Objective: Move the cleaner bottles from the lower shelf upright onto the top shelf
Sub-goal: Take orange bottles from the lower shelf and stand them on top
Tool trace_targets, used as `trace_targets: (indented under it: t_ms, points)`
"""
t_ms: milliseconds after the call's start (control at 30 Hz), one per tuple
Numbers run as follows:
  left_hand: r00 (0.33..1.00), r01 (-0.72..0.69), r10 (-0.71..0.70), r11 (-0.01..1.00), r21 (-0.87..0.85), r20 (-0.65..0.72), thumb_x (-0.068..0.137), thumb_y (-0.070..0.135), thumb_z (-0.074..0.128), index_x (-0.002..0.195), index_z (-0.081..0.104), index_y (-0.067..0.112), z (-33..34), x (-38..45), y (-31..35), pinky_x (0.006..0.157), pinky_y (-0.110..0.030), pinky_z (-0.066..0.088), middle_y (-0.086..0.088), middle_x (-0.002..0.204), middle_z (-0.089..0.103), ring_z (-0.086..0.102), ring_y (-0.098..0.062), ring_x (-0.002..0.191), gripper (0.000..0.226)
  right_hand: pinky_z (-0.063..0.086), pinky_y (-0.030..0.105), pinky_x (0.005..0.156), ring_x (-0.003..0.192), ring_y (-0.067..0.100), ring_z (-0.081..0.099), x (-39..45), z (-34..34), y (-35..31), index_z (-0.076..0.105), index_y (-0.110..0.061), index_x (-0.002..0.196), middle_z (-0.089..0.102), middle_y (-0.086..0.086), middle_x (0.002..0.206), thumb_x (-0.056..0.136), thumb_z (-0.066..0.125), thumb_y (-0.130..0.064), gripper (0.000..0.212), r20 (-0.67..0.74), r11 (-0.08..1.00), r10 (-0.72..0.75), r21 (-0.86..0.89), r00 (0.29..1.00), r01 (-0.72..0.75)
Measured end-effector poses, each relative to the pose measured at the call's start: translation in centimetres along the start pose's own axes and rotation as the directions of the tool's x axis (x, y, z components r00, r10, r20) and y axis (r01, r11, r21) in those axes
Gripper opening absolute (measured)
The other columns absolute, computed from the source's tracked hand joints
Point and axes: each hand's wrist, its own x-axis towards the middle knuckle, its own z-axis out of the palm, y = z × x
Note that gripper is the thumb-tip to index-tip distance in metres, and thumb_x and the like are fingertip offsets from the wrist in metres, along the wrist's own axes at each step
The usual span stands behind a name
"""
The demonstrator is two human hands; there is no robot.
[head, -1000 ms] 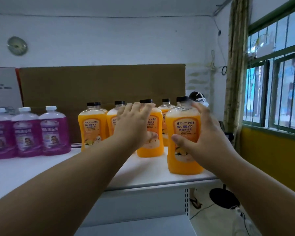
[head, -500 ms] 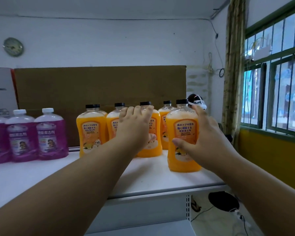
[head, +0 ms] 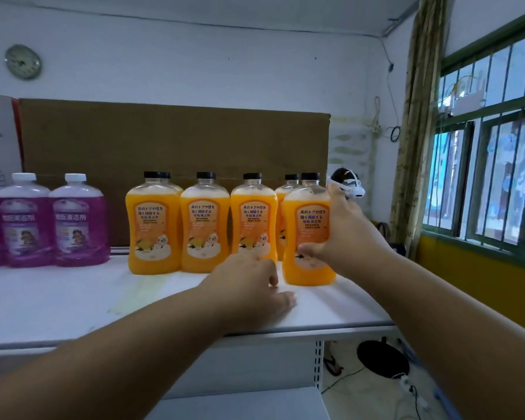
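right hand seating an orange bottle on the top shelf

while our right hand [head: 343,237] wraps the rightmost orange bottle [head: 308,234], thumb across the lower label and fingers curled round the far side, the bottle stands on the top shelf [head: 58,301] at the front right, just ahead of the others. we judge the grip stays on to steady it while the base settles flat. our left hand [head: 252,286] holds nothing; it lies low over the shelf with fingers loosely bent, near the base of the held bottle but apart from it. whether it touches the shelf we cannot tell.

orientation: held bottle upright, long axis vertical, black cap up, label facing us. the other orange bottles [head: 205,225] stand the same way in a tight group behind and to its left, a couple more partly hidden at the back. placement looks deliberate: labels out, packed close, leaving free shelf in front.

purple bottles [head: 79,219] with white caps stand upright at the far left, well apart from the orange group. a brown cardboard sheet [head: 164,140] backs the shelf. a lower shelf [head: 240,401] shows at the bottom edge; no bottles visible on the part we see.

step judged: releasing this bottle, then back down for the next, if any remain.
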Motion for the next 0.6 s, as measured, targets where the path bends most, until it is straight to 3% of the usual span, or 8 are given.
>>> trace_targets:
  t_ms: [133, 300, 600]
  points:
    - [1.000, 0.002, -0.002, 0.999, 0.035, 0.009, 0.084, 0.072, 0.051, 0.109, 0.060, 0.037, 0.3, 0.1, -0.1, 0.095, -0.035, 0.040, 0.010, 0.133, 0.052, 0.043, -0.014, 0.115, 0.044, 0.048, 0.052, 0.099, 0.127, 0.033, 0.049, 2.0, 1.3, 0.0, -0.007, -0.031, 0.153, 0.035, 0.015, 0.149, 0.073, 0.082, -0.044, 0.121, 0.017, 0.998, 0.049, -0.040, 0.999, -0.048]
    - [1.000, 0.022, -0.023, 0.998, 0.051, 0.021, 0.083, 0.075, 0.048, 0.107, 0.057, 0.039, 0.6, 0.3, -0.2, 0.086, -0.033, 0.036, 0.011, 0.124, 0.054, 0.041, -0.012, 0.107, 0.044, 0.049, 0.051, 0.098, 0.126, 0.034, 0.050, 3.3, 2.5, 0.3, -0.007, -0.032, 0.153, 0.035, 0.016, 0.148, 0.073, 0.083, -0.042, 0.121, 0.006, 0.998, 0.060, -0.029, 0.998, -0.060]
    - [0.999, 0.026, -0.027, 0.998, 0.064, 0.024, 0.084, 0.073, 0.048, 0.106, 0.056, 0.040, 0.5, 0.4, -0.1, 0.086, -0.033, 0.038, 0.012, 0.121, 0.053, 0.041, -0.010, 0.104, 0.040, 0.047, 0.048, 0.098, 0.125, 0.034, 0.049, 3.2, 3.2, 0.8, -0.011, -0.034, 0.152, 0.035, 0.016, 0.146, 0.074, 0.081, -0.046, 0.121, -0.008, 0.999, 0.045, -0.014, 0.999, -0.045]
